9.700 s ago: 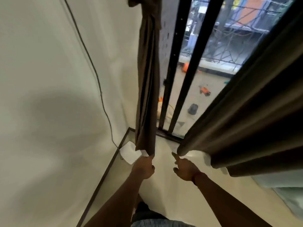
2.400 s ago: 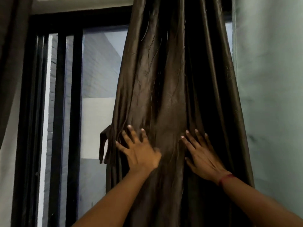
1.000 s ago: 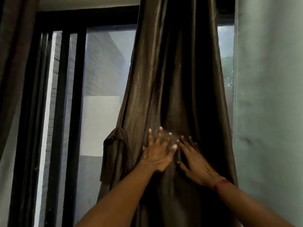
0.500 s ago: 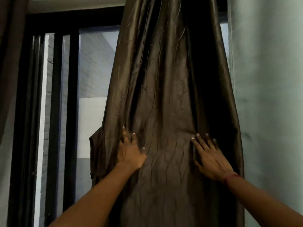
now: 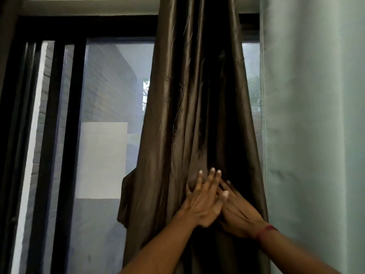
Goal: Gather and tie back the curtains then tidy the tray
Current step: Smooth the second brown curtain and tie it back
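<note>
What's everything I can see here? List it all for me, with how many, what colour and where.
curtain: one, shiny brown, hanging at centre, bunched into folds
fabric flap: one, brown, hanging at the curtain's left edge
window frame: one, black, left of and behind the curtain
wall: one, pale green, right side
wrist thread: one, red, on the right wrist
left hand: one, fingers straight, pressed on the curtain, overlapping the right hand
right hand: one, flat on the curtain, partly under the left hand
</note>
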